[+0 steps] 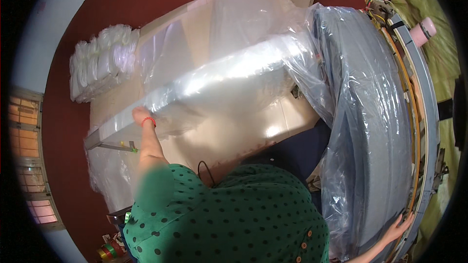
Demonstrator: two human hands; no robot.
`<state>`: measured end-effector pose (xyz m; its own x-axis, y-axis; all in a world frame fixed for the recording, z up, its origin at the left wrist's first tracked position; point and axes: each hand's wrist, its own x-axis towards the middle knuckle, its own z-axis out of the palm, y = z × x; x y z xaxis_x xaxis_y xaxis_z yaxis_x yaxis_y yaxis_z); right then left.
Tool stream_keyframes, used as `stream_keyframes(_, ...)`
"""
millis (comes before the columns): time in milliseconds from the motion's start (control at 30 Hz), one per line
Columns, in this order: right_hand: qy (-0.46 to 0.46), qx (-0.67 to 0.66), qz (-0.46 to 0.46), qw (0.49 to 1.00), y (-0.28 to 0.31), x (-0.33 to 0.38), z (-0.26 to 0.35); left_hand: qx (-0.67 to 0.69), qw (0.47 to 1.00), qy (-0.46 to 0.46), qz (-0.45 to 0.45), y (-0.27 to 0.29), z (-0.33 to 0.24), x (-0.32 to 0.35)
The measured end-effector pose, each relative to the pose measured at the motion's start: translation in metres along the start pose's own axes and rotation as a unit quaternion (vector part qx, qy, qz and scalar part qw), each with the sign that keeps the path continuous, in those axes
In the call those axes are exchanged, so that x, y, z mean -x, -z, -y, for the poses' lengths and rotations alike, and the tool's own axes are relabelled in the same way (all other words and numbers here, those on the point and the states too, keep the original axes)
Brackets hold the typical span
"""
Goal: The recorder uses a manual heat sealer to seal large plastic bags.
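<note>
One long clear plastic sheet [219,80] stretched across worktable [292,117], draped over grey curved panel [370,117] at right. Left hand [141,115] pressed on sheet's near edge, fingers hidden under film; grip can't tell. Right hand [397,228] flat, fingers spread on panel's lower end, partly cut off. One stack of folded bags [100,61] far left.
</note>
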<state>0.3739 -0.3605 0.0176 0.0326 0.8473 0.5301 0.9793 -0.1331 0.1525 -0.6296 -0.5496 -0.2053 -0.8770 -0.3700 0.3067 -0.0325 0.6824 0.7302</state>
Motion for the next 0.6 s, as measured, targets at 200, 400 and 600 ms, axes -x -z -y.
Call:
stream_keyframes(200,0.004,-0.03,0.024,0.999,-0.015,-0.01,0.008,-0.112,0.936,-0.28,0.179,-0.005,-0.003,0.031)
stream_keyframes(400,0.025,-0.065,0.007,0.998,-0.021,-0.015,0.008,0.162,0.92,-0.028,0.355,-0.006,-0.011,0.014)
stream_keyframes(600,0.049,-0.064,0.018,0.997,-0.033,-0.029,0.011,0.261,0.904,0.126,0.313,0.037,0.008,-0.039)
